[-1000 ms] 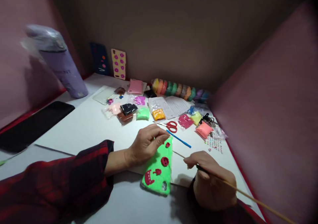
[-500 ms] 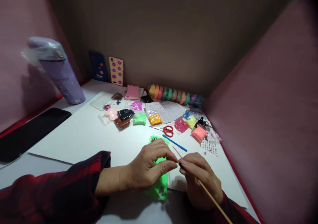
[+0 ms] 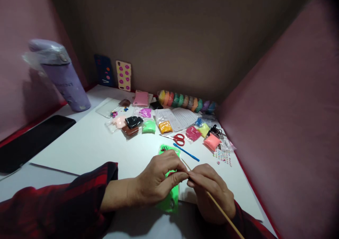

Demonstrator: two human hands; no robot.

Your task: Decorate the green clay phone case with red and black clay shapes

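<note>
A thin wooden stick (image 3: 225, 216) runs through my right hand (image 3: 213, 187), which is closed around it, its pointed end poking out past the fingers. My left hand (image 3: 161, 177) has thumb and forefinger pinched together, and their tips meet those of my right hand. Whatever lies between the touching fingertips is hidden. Beneath my left hand is a bright green phone case (image 3: 172, 196), with small dark marks at its far end; the hand covers its middle. Just beyond lie a blue tool like a thin pen (image 3: 186, 152) and red-handled scissors (image 3: 178, 139).
Several clay packets, among them a green packet (image 3: 148, 126) and an orange packet (image 3: 165, 127), spread across the white board (image 3: 106, 150). Papers (image 3: 185, 117) lie behind. At left stand a purple bottle (image 3: 66, 80) and a black phone (image 3: 34, 140). Decorated cases (image 3: 123, 75) lean on the wall.
My fingertips have come together; the small dark bit seen at my right fingers is now hidden. Right hand and stick have shifted slightly left.
</note>
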